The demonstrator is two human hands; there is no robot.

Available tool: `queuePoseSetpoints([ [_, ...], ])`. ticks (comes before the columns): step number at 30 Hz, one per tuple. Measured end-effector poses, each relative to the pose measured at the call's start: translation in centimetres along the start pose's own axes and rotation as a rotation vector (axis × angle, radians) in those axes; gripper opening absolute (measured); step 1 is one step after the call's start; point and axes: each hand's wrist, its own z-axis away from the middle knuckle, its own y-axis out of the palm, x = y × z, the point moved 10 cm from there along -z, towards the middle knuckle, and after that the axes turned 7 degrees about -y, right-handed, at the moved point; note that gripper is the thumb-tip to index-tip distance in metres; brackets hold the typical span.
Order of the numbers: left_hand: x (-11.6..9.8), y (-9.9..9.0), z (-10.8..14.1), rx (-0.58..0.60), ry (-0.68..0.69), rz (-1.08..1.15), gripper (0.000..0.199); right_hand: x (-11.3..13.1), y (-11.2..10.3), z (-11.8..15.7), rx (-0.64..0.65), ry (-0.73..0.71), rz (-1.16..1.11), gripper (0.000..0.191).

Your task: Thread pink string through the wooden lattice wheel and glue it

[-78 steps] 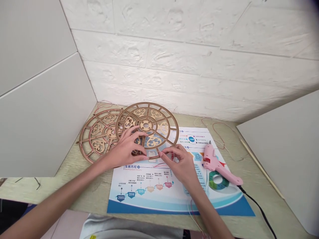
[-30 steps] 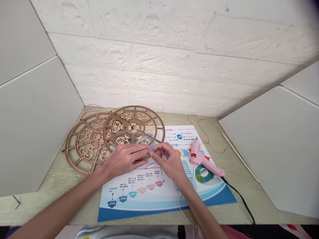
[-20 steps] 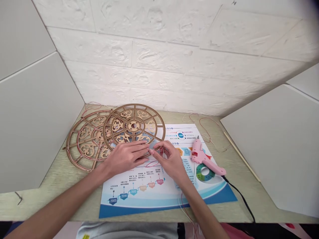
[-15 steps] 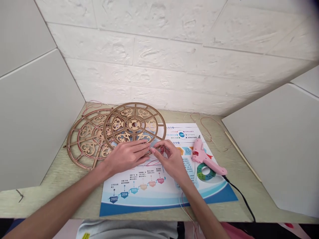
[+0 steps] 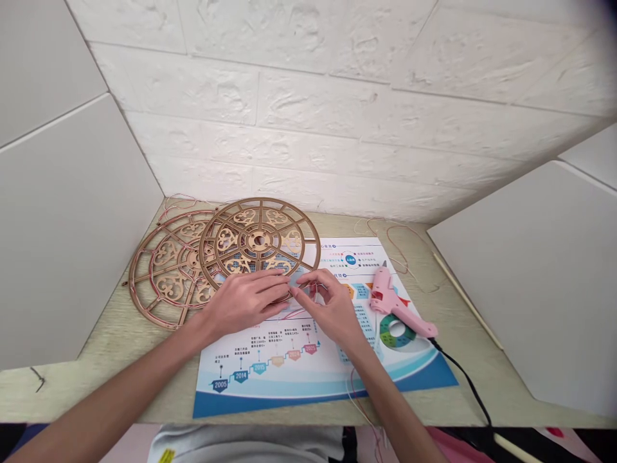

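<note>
An openwork round wooden wheel, with spokes and scroll cut-outs, lies in the middle of the table. My left hand rests over its front rim, fingers stretched out and close together. At the rim's front right, my right hand has thumb and fingers closed in a pinch on a thin red wire. Its thumb tip meets the left fingertips. Both hands hide the wheel's front edge and the exact pinch point. More red and white wire hangs down beside my right forearm.
Partly under the first wheel lies a second wooden wheel edged with reddish wire. A printed sheet covers the middle. On it, to the right, lies a pink glue gun with a black cord. A thin pale stick lies farther right.
Both hands stay in nearly the same place at the rim. The red wire loop beneath them looks narrower. A pale stick now shows beyond the table's front edge at lower right.
</note>
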Motion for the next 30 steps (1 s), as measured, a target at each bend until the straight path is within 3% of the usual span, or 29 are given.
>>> queuePoseSetpoints([
  [6, 0.0, -0.5, -0.1, -0.013, -0.009, 0.068, 0.017, 0.6, -0.3, -0.2, -0.026, -0.028, 0.013, 0.013],
  [12, 3.1, -0.5, -0.8, 0.015, -0.296, 0.264, 0.013, 0.4, -0.4, -0.1, -0.027, -0.019, 0.007, 0.015],
  [15, 4.0, 0.7, -1.0, 0.122, -0.353, 0.255, 0.015, 0.5, -0.4, -0.1, -0.023, -0.03, 0.003, 0.014],
  [20, 4.1, 2.5, -1.7, 0.295, -0.298, 0.249, 0.023, 0.3, -0.2, -0.1, -0.017, -0.028, -0.021, 0.014],
  [30, 4.3, 2.3, -2.2, 0.286, -0.196, 0.283, 0.015, 0.4, -0.3, -0.1, -0.025, -0.038, -0.009, 0.015],
])
